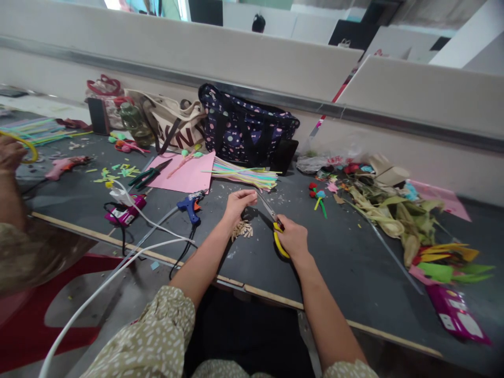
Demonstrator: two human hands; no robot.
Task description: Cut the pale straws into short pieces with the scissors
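My right hand [292, 237] is closed round the yellow handles of a pair of scissors [268, 208], whose blades point up and left toward my other hand. The fingers of my left hand [240, 203] are pinched together at the blade tips; what they hold is too small to make out. Just below that hand a small pile of pale cut pieces [242, 230] lies on the dark table [338, 283]. A blue glue gun [191, 207] rests to the left of my left hand.
Behind lie a pink sheet [185, 178], pastel strips [248, 174] and a dark patterned bag [248, 126]. Dried husks [405, 220] and a purple power strip [457, 315] are at right. White cables [106, 286] cross the left. Another person's hand [10, 153] holds a yellow ring.
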